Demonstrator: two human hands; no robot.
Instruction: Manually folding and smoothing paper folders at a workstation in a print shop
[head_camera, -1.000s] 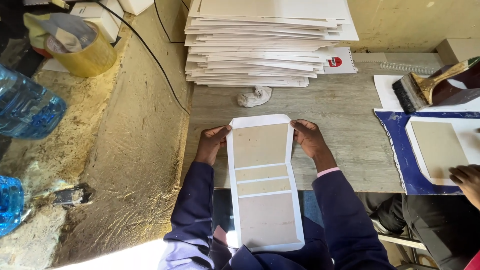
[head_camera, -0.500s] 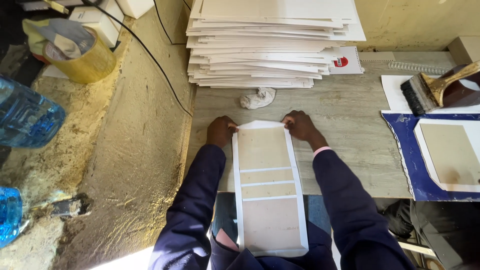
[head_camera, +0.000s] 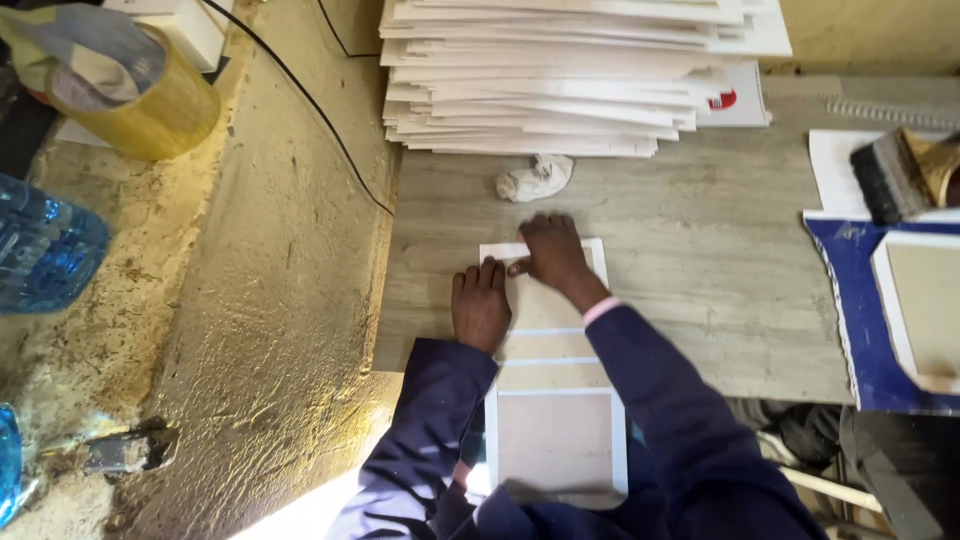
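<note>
A long white sheet with tan board panels glued on it (head_camera: 556, 420) lies on the grey wooden table (head_camera: 700, 250), its near end hanging over the table's front edge towards me. My left hand (head_camera: 480, 312) rests flat on the sheet's left side, fingers together. My right hand (head_camera: 548, 252) presses palm-down on the sheet's far end, fingers spread across the top edge. Neither hand grips anything. Dark blue sleeves cover both arms.
A tall stack of white boards (head_camera: 570, 75) fills the table's back. A crumpled white rag (head_camera: 535, 180) lies before it. A brush (head_camera: 900, 175) and a blue sheet carrying a board (head_camera: 860, 320) sit right. A yellow tape roll (head_camera: 140, 100) and blue bottle (head_camera: 45, 250) stand left.
The sheet, held up by both hands at its top corners, has been laid flat on the table. Both hands have moved onto its upper part and press down.
</note>
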